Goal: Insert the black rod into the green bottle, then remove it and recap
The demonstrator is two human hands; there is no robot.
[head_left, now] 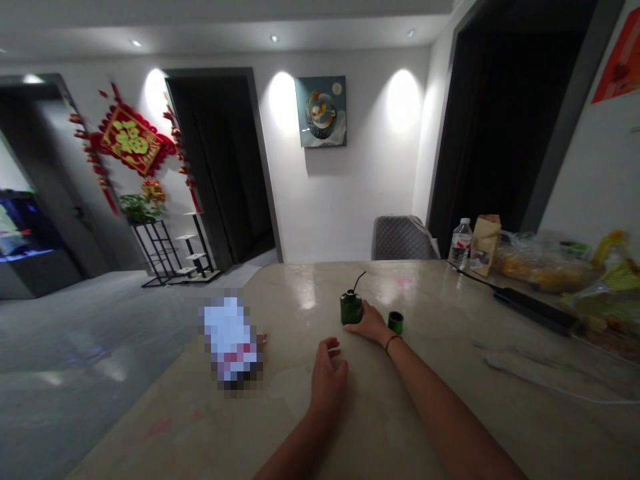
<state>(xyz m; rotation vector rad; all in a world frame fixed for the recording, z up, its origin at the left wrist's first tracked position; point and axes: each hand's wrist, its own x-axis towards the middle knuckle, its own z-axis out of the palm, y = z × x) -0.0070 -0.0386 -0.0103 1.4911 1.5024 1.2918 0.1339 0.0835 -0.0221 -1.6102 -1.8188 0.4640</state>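
Right hand [365,323] lay loosely open, just touching a dark green bottle [351,307] at frame centre; left hand [329,377] half-curled, holding nothing.

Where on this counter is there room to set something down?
Bare stone countertop shows between the right hand, beside the green bottle, and the black bar, and between the left hand and the blurred object. The far right is crowded: water bottle, paper bag, plastic bags of food.
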